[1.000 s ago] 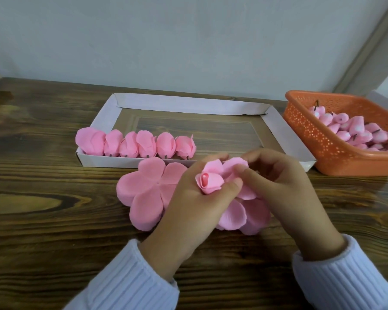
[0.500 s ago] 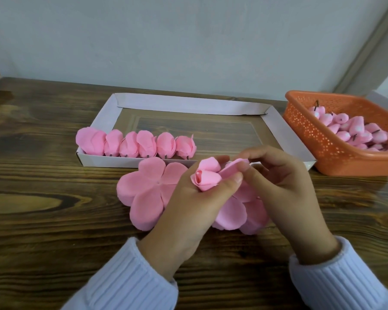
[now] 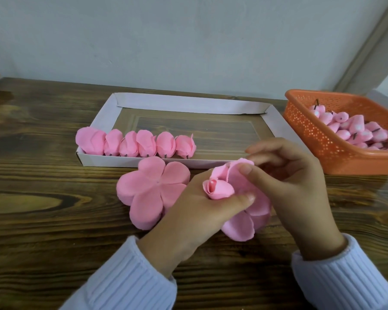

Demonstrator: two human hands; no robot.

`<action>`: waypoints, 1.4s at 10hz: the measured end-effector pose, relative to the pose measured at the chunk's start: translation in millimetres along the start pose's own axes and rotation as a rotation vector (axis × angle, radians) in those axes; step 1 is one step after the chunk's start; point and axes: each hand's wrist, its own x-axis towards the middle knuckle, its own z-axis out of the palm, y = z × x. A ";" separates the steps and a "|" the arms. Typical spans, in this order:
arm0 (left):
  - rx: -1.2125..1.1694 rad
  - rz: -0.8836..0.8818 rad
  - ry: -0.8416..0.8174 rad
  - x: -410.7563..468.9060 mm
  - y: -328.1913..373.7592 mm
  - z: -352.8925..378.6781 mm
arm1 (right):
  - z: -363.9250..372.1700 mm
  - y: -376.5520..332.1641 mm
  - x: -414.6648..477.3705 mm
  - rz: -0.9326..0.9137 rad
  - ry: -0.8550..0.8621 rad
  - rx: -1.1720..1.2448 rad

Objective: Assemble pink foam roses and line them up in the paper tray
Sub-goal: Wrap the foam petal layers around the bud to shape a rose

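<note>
Along the near wall of the paper tray (image 3: 188, 104), at its left end, six finished pink roses (image 3: 136, 144) lay side by side, touching, short dark stems toward the wall; the rest of the tray was bare. Just in front of it, on the wooden table (image 3: 43, 198), sat a flat stack of five-lobed foam petals (image 3: 151, 191). Beside that stack the left hand (image 3: 195, 211) had its fingers curled round the half-made rose (image 3: 218, 190), thumb pressed across the base of the rolled centre, with the outer petals hanging loose underneath, above the table. The right hand (image 3: 296, 186) pinched one raised petal (image 3: 238, 166) between thumb and forefinger, its other fingers loosely spread above. Farther right stood an orange perforated basket (image 3: 311, 135) full of pink buds (image 3: 356, 130) on pins. From where I stood, the weak point looked to be that pinch: thin foam pulled too hard could tear near its middle, and a petal folded off-line would likely leave the bloom lopsided. If the left thumb eased, the rolled centre could spring open. The loose lower petals might also crease under the palm. Setting this rose down beside the sixth one seemed to call for care, since a nudge could push the whole row askew, and the left sleeve lay near enough to scatter the flat stack.
</note>
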 end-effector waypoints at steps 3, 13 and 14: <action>0.139 0.115 0.020 0.5 -3.0 1.6 | -0.3 2.4 -1.1 -0.031 -0.034 -0.230; 0.138 0.023 0.094 -1.1 -0.9 0.7 | 6.4 -0.8 -4.6 -0.133 -0.254 -0.179; 0.152 0.016 0.084 -2.4 0.0 1.3 | 7.7 -1.2 -3.8 -0.142 -0.292 -0.167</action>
